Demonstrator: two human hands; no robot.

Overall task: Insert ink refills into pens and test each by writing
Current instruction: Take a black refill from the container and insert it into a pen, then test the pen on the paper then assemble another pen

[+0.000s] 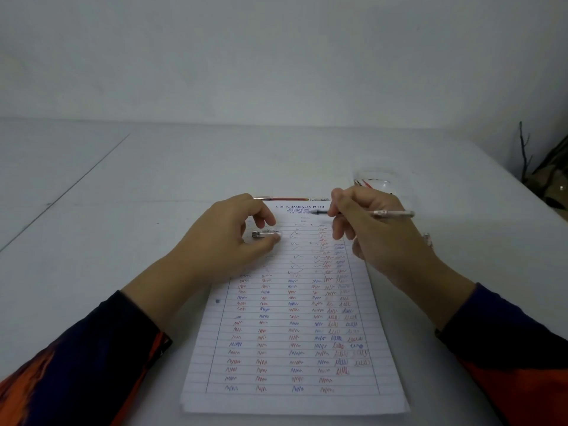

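A lined sheet (295, 333) covered with rows of red and blue test squiggles lies on the white table in front of me. My right hand (372, 232) grips a clear pen (390, 214) held level above the top of the sheet, its dark tip pointing left. My left hand (227, 241) rests on the sheet's upper left, with thumb and fingers pinching a short clear pen part (266, 233). Loose refills (289, 198) lie just beyond the sheet's top edge.
A clear container (373, 181) holding more pens or refills stands behind my right hand. The table's right edge runs diagonally near dark clutter (547, 170) at the far right. A white wall rises behind the table.
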